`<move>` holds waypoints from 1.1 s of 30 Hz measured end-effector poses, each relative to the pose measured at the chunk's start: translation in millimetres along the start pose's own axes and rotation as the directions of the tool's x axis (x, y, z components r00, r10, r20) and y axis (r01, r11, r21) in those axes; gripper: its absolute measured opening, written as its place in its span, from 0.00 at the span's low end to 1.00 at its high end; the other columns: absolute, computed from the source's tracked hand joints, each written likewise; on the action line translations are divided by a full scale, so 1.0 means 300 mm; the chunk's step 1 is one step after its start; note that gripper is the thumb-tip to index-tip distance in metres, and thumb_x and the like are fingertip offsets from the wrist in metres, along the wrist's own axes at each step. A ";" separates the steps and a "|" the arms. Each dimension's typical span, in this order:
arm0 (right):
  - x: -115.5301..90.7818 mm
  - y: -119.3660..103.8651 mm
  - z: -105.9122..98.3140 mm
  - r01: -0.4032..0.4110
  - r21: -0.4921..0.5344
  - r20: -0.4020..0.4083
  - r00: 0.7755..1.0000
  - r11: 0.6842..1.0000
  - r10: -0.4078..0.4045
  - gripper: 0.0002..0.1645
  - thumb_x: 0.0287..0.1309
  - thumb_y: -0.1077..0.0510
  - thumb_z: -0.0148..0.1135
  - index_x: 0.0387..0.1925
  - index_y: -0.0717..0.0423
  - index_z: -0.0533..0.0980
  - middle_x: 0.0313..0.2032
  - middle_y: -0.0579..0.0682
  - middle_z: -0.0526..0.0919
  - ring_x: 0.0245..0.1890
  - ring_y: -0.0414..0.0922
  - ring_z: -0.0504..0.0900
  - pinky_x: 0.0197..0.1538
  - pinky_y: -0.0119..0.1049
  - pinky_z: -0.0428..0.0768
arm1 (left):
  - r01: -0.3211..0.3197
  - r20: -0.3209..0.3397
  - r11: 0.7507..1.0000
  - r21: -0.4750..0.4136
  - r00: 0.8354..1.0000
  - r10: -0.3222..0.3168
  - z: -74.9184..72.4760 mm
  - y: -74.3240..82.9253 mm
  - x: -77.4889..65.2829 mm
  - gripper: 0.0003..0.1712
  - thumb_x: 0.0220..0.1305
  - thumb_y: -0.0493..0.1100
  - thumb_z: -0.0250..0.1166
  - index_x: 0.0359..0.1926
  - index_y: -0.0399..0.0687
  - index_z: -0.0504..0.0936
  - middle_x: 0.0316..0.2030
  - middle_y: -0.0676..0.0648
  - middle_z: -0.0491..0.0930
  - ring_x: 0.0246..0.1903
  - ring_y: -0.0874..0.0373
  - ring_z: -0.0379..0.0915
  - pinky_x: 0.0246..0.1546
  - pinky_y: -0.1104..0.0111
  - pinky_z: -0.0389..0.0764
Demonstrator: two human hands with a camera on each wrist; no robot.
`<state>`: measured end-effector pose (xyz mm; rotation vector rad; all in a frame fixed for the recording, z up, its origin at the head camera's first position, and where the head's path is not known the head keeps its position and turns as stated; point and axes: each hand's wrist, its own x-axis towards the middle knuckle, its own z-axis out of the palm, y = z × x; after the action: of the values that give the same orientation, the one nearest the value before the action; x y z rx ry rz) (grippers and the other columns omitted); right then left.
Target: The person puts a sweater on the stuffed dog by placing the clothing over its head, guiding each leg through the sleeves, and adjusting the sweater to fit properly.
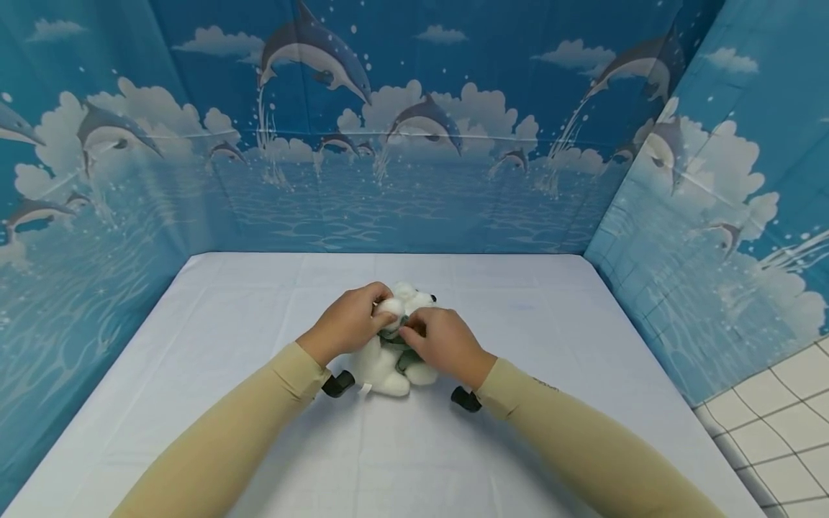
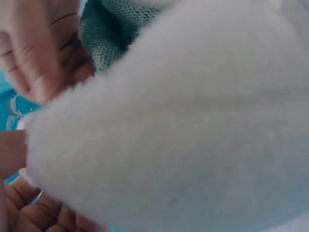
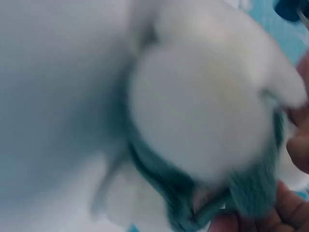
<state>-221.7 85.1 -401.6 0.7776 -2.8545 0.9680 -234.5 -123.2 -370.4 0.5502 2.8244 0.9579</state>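
A white plush bear (image 1: 382,370) with a dark nose sits on the table, its head turned toward the right. Round its neck runs a green knit scarf (image 3: 166,181), blurred in the right wrist view. My left hand (image 1: 352,318) grips a rounded white part of the bear near the head, thumb in front. From the other side, my right hand (image 1: 450,344) has thumb and fingertips together at the neck, pinching the scarf. White fur (image 2: 169,125) fills most of the left wrist view, with green knit (image 2: 113,34) above it. The exact pinch point is partly hidden.
A white cloth covers the table (image 1: 518,302). Blue curtains (image 1: 414,201) printed with dolphins stand behind it and along both sides. White tiles (image 1: 784,432) show at the lower right. A black wrist device (image 1: 338,384) hangs below the left wrist, another (image 1: 466,399) below the right.
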 end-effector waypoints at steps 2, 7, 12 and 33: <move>0.015 -0.005 -0.026 0.023 0.031 -0.028 0.999 0.999 -0.022 0.18 0.74 0.50 0.66 0.56 0.56 0.83 0.43 0.50 0.88 0.36 0.42 0.84 0.38 0.35 0.83 | 0.008 -0.006 1.000 -0.026 1.000 -0.008 -0.001 -0.001 0.000 0.16 0.76 0.50 0.67 0.57 0.50 0.78 0.50 0.48 0.84 0.47 0.54 0.82 0.46 0.60 0.84; 0.045 -0.022 -0.067 0.072 0.078 0.032 0.997 0.994 -0.075 0.29 0.75 0.50 0.65 0.70 0.57 0.75 0.55 0.54 0.85 0.39 0.43 0.83 0.40 0.37 0.83 | 0.017 -0.007 0.991 -0.136 1.000 -0.018 -0.003 -0.012 -0.003 0.23 0.73 0.49 0.71 0.62 0.47 0.76 0.58 0.46 0.81 0.57 0.51 0.83 0.55 0.58 0.86; 0.050 -0.021 -0.075 0.050 0.117 0.085 0.995 0.992 -0.060 0.19 0.76 0.57 0.62 0.62 0.59 0.81 0.50 0.54 0.86 0.32 0.38 0.78 0.37 0.35 0.80 | 0.063 0.088 0.985 -0.161 0.995 -0.049 -0.005 -0.058 -0.021 0.39 0.69 0.54 0.74 0.73 0.47 0.69 0.69 0.44 0.73 0.67 0.48 0.75 0.64 0.52 0.81; 0.029 0.034 -0.135 0.030 0.021 0.134 0.990 0.999 -0.033 0.14 0.78 0.55 0.59 0.42 0.57 0.86 0.29 0.48 0.83 0.26 0.40 0.75 0.32 0.36 0.76 | -0.145 0.008 0.960 0.240 0.989 0.148 0.105 -0.095 -0.055 0.38 0.55 0.38 0.80 0.66 0.44 0.74 0.58 0.45 0.81 0.55 0.47 0.78 0.61 0.48 0.75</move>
<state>-239.2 111.6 -373.0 0.9213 -2.9394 0.9767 -221.0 -132.6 -412.9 0.7929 2.9634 0.6411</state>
